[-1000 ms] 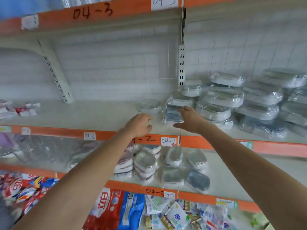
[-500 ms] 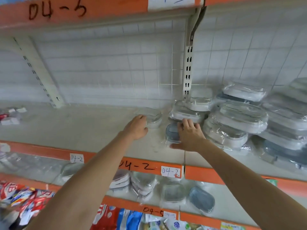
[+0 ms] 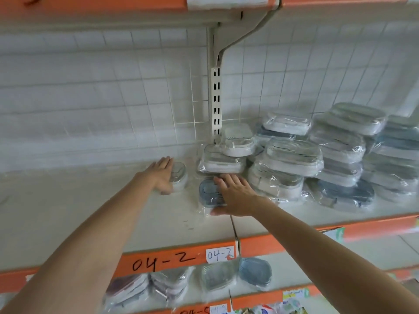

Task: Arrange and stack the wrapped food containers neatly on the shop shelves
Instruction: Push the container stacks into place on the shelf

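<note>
On the middle shelf [image 3: 90, 200] stands a small white wrapped container [image 3: 180, 175]. My left hand [image 3: 162, 175] lies over its left side, fingers along the top and thumb at the front. To its right lies a blue wrapped container [image 3: 207, 192]. My right hand [image 3: 235, 196] covers its right half, fingers spread on the lid and thumb under the front edge. Just behind it is a low stack of white wrapped containers [image 3: 221, 159] with a smaller one [image 3: 238, 139] on top.
A loose pile of larger wrapped containers [image 3: 340, 155] fills the shelf to the right. A slotted upright post [image 3: 215, 98] and bracket rise behind the stack. The upper shelf [image 3: 136, 10] hangs overhead. More wrapped containers [image 3: 217, 277] lie on the lower shelf.
Both hands have reached further into the shelf. The left hand has moved onto the small white container. The right hand stays on the blue container, and the view has come closer.
</note>
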Demonstrator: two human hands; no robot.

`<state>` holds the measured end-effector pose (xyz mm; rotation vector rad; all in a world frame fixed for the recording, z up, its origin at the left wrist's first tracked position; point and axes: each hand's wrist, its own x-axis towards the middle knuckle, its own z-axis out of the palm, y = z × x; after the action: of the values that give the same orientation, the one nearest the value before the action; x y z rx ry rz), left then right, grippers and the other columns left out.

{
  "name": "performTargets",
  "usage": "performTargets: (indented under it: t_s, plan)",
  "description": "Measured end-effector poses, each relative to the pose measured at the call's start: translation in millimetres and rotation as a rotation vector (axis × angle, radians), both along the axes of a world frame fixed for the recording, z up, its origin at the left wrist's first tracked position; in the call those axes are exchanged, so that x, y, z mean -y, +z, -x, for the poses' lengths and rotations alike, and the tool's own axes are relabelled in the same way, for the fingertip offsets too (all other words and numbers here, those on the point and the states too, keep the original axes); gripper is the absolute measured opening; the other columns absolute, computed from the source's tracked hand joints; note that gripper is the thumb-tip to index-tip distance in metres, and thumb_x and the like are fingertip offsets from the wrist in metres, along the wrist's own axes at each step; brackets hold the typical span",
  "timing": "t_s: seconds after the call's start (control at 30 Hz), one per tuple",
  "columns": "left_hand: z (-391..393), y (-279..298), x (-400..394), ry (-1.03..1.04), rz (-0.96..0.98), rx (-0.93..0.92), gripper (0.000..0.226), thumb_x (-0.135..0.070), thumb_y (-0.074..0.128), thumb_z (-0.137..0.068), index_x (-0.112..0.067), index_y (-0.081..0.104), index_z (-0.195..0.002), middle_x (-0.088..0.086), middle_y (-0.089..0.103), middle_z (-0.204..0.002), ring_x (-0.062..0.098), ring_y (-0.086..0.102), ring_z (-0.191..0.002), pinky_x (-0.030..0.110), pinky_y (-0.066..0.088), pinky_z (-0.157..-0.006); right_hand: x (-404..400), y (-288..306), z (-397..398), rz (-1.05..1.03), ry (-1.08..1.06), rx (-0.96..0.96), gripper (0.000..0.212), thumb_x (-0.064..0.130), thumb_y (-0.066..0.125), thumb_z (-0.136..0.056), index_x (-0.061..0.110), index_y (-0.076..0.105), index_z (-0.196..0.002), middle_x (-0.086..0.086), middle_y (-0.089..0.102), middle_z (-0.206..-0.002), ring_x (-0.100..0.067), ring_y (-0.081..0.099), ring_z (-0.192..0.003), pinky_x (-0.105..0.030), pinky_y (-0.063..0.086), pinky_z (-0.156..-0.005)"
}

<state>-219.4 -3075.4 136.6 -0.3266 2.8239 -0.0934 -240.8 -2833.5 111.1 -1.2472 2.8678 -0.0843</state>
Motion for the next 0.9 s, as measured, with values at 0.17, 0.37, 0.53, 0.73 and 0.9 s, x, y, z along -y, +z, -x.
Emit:
performTargets:
  t_s: [0.17,0.37,0.53,0.73,0.9]
  plan:
    - [7,-8,8,-0.062,0.019,-0.064,0.101,-0.024,0.062,-0.076,-0.003,-0.004,-0.150,0.013,0.004,-0.156,0.025,0.001,-0.146,0.030,0.009,-0.118,3,3,0,-0.037,-0.047,-0.017,0.100,0.070,0.056,-0.076,0.014,0.014,-0.148,-0.006,0.024,-0.147,-0.026,0.023,-0.136,-0.045,0.019,-0.111]
    - [-6,-13,-2,-0.037,0.048,-0.135,0.102,-0.059,0.067,-0.074,-0.002,0.018,-0.143,0.012,0.030,-0.136,0.028,0.024,-0.130,0.033,0.025,-0.108,16,9,-7,-0.146,-0.077,-0.097,0.101,0.075,0.047,-0.077,0.007,0.015,-0.145,-0.011,0.029,-0.142,-0.028,0.027,-0.130,-0.048,0.025,-0.105]
    - [-30,-19,-17,0.099,0.036,-0.200,0.104,-0.079,0.057,-0.068,-0.005,0.027,-0.135,0.012,0.031,-0.130,0.030,0.027,-0.123,0.043,0.034,-0.101,24,12,-14,-0.172,-0.080,-0.128,0.097,0.073,0.043,-0.080,0.001,0.022,-0.141,-0.013,0.033,-0.138,-0.031,0.030,-0.126,-0.047,0.027,-0.104]
    - [-55,-27,-35,0.256,-0.005,-0.258,0.103,-0.077,0.057,-0.069,-0.008,0.025,-0.138,0.014,0.032,-0.132,0.034,0.031,-0.121,0.043,0.032,-0.098,19,10,-8,-0.172,-0.010,-0.108,0.096,0.068,0.044,-0.081,0.000,0.016,-0.143,-0.016,0.028,-0.141,-0.032,0.026,-0.130,-0.049,0.026,-0.105]
    - [-69,-28,-48,0.317,-0.053,-0.248,0.103,-0.069,0.060,-0.073,-0.006,0.018,-0.143,0.017,0.027,-0.141,0.035,0.028,-0.128,0.047,0.029,-0.103,12,10,-13,-0.190,0.028,-0.115,0.093,0.066,0.044,-0.082,-0.001,0.017,-0.142,-0.016,0.029,-0.141,-0.032,0.027,-0.130,-0.050,0.024,-0.105]
